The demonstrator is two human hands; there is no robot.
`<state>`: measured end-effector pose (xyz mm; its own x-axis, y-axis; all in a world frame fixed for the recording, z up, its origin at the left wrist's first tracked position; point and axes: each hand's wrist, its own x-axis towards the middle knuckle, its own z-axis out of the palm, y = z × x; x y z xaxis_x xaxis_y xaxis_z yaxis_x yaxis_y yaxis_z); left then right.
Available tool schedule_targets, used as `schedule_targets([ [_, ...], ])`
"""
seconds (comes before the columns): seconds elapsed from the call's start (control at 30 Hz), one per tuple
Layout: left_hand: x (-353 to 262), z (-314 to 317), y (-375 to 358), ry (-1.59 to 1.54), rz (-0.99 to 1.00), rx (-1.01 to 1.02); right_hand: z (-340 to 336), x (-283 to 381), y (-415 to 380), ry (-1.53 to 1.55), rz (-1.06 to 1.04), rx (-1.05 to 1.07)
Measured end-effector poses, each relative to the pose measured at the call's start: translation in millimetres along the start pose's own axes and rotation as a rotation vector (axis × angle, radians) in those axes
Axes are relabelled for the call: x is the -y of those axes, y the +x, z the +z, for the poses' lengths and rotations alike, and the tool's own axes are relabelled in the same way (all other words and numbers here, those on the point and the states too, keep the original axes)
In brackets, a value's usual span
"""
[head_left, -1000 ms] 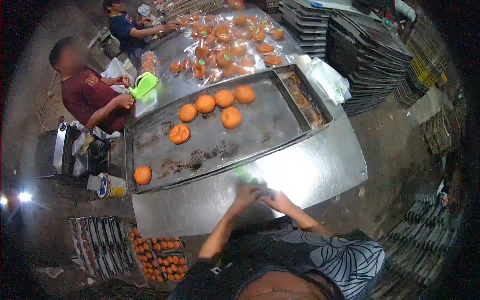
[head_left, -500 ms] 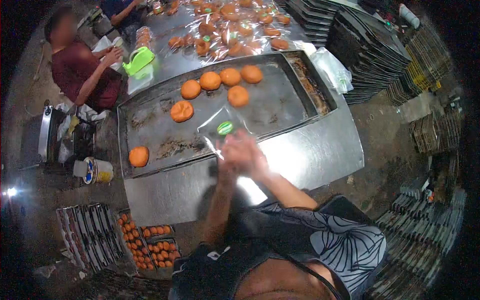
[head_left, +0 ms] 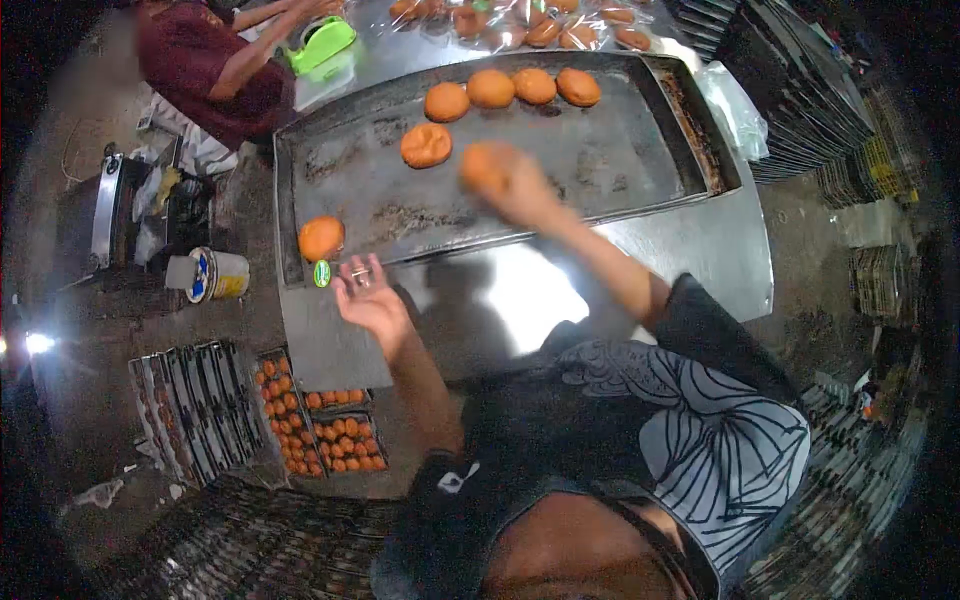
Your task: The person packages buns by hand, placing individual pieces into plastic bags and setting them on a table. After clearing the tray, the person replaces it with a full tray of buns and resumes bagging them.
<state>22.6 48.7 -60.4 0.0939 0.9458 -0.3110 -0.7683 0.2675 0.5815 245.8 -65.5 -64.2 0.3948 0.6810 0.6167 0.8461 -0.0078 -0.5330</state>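
Note:
My right hand (head_left: 522,192) is over the large metal tray (head_left: 625,205), its fingers round an orange-brown bun (head_left: 486,166); both are blurred. Near the tray's front left edge is my left hand (head_left: 372,303), palm up with fingers partly curled. At its fingertips hangs a clear plastic bag, barely visible except for its green label (head_left: 322,273). A single bun (head_left: 321,239) lies just beyond that label. Further back on the tray are a wrinkled bun (head_left: 427,146) and a row of several round buns (head_left: 491,89).
Bagged buns (head_left: 540,32) cover the far tabletop, near a bright green tape dispenser (head_left: 322,45). A co-worker in a dark red shirt (head_left: 200,60) is at the far left. Plastic bags (head_left: 735,110) lie at the tray's right. Bun trays (head_left: 345,440) and a bucket (head_left: 222,275) stand below.
My hands were together at the tray's front edge with the labelled bag. Now they are apart: the left has moved left with the bag, the right has taken a bun. The view has shifted.

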Motion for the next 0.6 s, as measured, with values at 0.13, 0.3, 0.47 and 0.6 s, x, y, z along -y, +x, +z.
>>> schedule_targets([
  [0.13,40,-2,-32,0.666,0.323,0.625,15,81,-37,0.346,-0.012,0.211],
  [0.3,56,31,-78,0.069,-0.546,0.534,-37,106,-54,0.201,0.054,-0.122],
  [0.47,64,58,-121,0.195,-0.702,0.614,-57,113,-56,0.247,0.192,-0.183],
  [0.6,87,30,-133,0.825,-0.607,0.755,-77,87,-83,-0.030,0.477,-0.419],
])
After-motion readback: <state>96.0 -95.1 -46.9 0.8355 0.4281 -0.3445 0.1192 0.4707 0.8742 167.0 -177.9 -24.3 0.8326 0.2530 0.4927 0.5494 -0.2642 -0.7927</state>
